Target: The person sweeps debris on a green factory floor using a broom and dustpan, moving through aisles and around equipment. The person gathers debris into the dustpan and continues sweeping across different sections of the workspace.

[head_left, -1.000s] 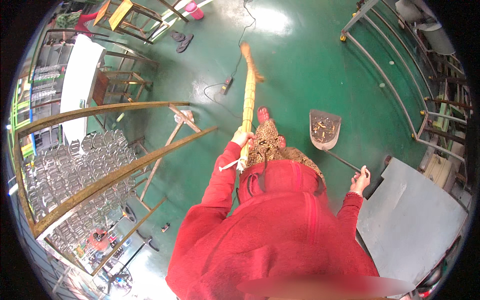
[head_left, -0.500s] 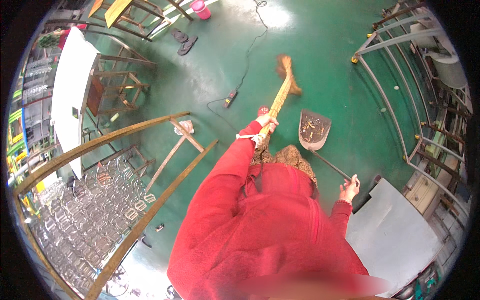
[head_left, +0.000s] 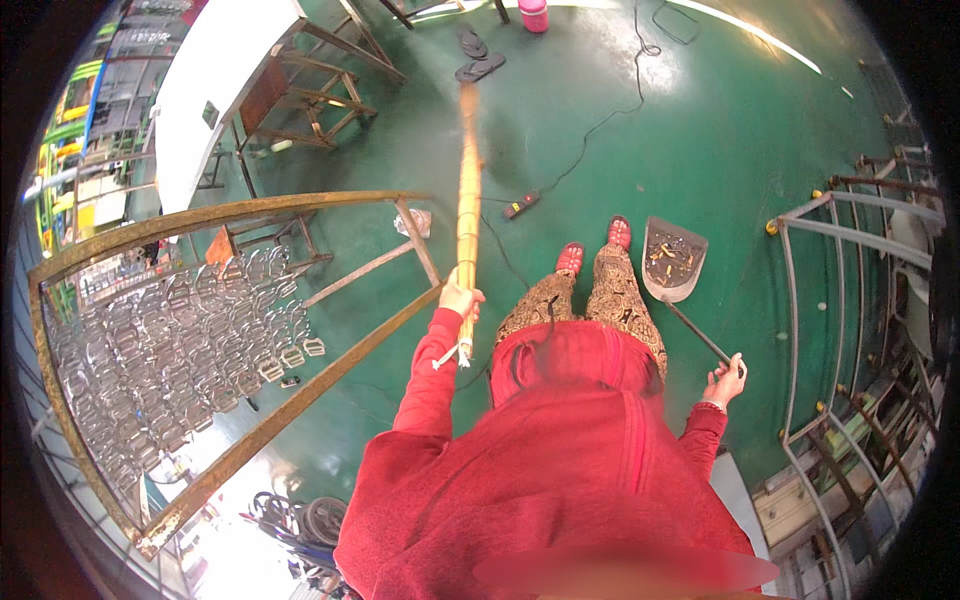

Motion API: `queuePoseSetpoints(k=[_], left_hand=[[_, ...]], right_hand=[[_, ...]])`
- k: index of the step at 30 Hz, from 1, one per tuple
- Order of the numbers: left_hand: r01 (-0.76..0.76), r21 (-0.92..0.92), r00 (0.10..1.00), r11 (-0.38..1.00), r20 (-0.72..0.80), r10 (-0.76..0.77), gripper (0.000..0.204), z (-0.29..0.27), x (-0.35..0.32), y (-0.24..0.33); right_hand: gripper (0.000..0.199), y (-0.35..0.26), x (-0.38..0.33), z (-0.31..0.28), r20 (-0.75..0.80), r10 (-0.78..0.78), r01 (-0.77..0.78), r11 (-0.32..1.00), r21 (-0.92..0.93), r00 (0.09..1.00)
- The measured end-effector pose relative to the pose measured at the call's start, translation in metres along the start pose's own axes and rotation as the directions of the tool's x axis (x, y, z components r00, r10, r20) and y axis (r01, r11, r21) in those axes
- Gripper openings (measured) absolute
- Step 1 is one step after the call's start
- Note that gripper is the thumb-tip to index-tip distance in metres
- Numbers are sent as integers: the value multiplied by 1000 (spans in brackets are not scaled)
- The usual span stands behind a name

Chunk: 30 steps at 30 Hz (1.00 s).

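Note:
My left hand (head_left: 463, 302) is closed around the handle of a yellow straw broom (head_left: 469, 215), near its white-tied end. The broom points away from me, its blurred far end close to a pair of dark flip-flops (head_left: 482, 66). At lower right my right hand (head_left: 727, 383) grips the end of a long dark handle (head_left: 700, 332), which runs to a grey dustpan (head_left: 673, 293). The pan rests on the floor just right of my feet. Inside it lies a heap of dark and yellowish debris (head_left: 672, 258).
A rusty metal frame (head_left: 290, 420) stands at my left, with rows of metal pieces (head_left: 185, 345) beyond it. A power strip (head_left: 521, 206) and its cord (head_left: 590, 132) lie on the green floor (head_left: 740, 150) ahead. Metal racking (head_left: 790, 300) lines the right side.
The broom has swung left, away from in front of my legs, and my left arm moved with it. My view has turned; my right hand still holds the dustpan handle.

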<state>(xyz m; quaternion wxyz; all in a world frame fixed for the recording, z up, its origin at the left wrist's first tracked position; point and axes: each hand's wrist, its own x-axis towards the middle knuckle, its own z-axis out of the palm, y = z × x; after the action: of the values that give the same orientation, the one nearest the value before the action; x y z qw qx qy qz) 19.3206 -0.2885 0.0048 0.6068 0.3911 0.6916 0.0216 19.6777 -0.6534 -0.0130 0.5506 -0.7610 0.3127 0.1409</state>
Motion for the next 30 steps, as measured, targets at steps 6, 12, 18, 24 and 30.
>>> queuePoseSetpoints(k=[6, 12, 18, 24, 30], left_hand=[[28, -371, 990, 928, -116, -76, 13, 6, 116, 4], [152, -496, 986, 855, 14, -167, 8, 103, 159, 33], [361, -742, 914, 566, 401, -56, 29, 167, 147, 71], [307, -839, 941, 450, 337, -13, 28, 165, 72, 121], [31, -807, 999, 589, 0, -53, 38, 112, 69, 132]], right_hand=[[27, -73, 43, 59, 116, -22, 29, 998, -62, 993], [32, -135, 77, 110, 225, -59, 90, 988, -129, 973], [27, -175, 122, 172, 364, -85, 155, 973, -170, 927], [25, -195, 157, 242, 489, -139, 272, 938, -213, 861], [23, -200, 143, 312, 563, -160, 296, 942, -158, 811]])
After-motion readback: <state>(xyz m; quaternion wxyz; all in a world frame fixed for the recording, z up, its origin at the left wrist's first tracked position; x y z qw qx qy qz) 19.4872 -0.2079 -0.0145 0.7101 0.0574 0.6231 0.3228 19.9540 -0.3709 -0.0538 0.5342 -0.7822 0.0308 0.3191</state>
